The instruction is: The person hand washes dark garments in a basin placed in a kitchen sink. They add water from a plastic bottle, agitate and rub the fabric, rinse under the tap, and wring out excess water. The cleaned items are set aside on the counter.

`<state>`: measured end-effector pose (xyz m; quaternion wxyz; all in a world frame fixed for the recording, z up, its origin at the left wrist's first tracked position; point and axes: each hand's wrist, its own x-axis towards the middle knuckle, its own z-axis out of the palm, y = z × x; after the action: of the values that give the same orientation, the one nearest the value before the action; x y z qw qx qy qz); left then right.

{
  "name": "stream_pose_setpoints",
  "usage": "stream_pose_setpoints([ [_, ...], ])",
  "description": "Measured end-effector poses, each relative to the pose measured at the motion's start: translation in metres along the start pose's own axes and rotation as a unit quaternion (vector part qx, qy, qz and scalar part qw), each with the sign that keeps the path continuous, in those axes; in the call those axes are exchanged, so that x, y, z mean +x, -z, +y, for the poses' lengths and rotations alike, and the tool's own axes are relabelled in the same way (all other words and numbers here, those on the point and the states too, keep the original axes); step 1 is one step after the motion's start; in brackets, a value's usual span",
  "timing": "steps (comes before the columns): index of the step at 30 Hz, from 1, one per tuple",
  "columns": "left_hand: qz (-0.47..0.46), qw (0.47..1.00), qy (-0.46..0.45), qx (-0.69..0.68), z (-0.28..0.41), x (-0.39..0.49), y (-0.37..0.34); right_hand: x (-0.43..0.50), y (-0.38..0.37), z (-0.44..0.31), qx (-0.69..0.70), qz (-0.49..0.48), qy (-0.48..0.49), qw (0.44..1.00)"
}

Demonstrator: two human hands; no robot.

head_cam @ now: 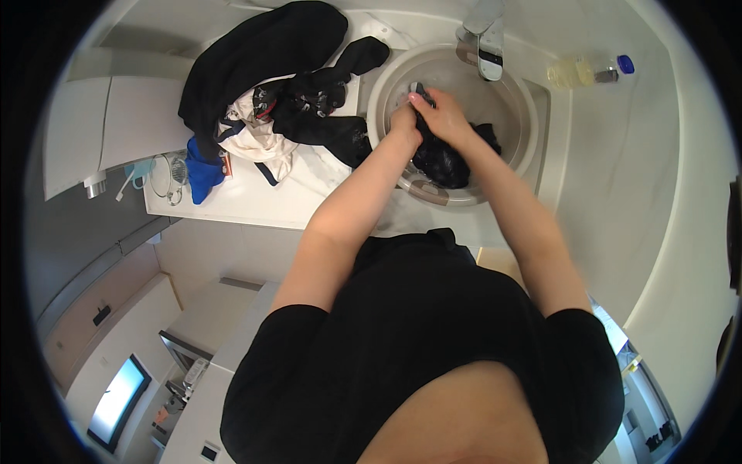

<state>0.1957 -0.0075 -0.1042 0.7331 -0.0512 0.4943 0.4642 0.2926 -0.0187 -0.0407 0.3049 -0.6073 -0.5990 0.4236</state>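
Observation:
Both of my hands are over a round beige plastic basin (pixel 526 110) set in the sink. A wet black garment (pixel 443 162) bunches between them, and its lower part hangs down inside the basin. My left hand (pixel 407 120) closes around one side of the cloth. Opposite it, my right hand (pixel 445 116) grips the upper end, where a small pale grey patch shows between thumb and fingers. More black cloth (pixel 488 137) lies in the basin beyond my right wrist. My forearms and fingers hide part of the garment.
A chrome faucet (pixel 490 46) reaches over the basin's back rim. Left of it, black clothes (pixel 261 46) and a white garment (pixel 261 136) are heaped on the counter (pixel 261 203), near a blue cloth (pixel 203 174) and glass mugs (pixel 168 174). A blue-capped bottle (pixel 585 71) stands at right.

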Motion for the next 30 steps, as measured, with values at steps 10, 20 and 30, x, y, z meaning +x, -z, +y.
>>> stream_pose_setpoints([
  [10, -0.041, 0.99, -0.075, 0.11, -0.003, -0.045, -0.052, -0.007, 0.021, -0.036, -0.105, 0.196, -0.118, 0.968],
  [20, -0.102, 0.985, -0.029, 0.138, 0.004, -0.047, -0.034, -0.015, 0.012, -0.036, -0.079, 0.2, -0.111, 0.97],
  [30, -0.019, 0.997, 0.058, 0.038, 0.022, -0.038, -0.01, 0.009, 0.007, 0.002, -0.232, 0.124, -0.066, 0.962],
])
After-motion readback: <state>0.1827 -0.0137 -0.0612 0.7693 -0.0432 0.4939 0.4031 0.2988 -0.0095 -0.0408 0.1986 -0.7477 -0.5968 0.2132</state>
